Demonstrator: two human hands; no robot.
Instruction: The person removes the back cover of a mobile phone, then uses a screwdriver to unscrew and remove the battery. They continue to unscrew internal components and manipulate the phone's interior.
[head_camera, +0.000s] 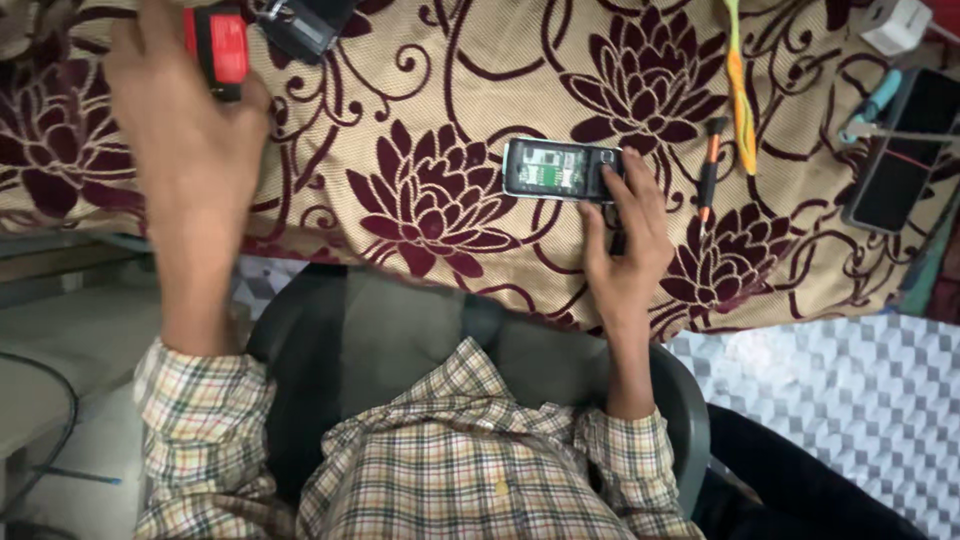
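Cloth under you, plastic and bare circuitry in your grip

The counter wears a soft, matt cloth with velvety maroon flowers; your left hand grips a glossy red plastic tool, your right hand a small phone with shiny green circuit board exposed; the black slab looks glass-smooth, your checked shirt woven.

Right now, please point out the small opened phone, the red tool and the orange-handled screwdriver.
small opened phone (548, 168), head view, on its exposed green circuit board.
red tool (228, 47), head view, on its red body above the left hand.
orange-handled screwdriver (709, 175), head view, on the handle's middle.
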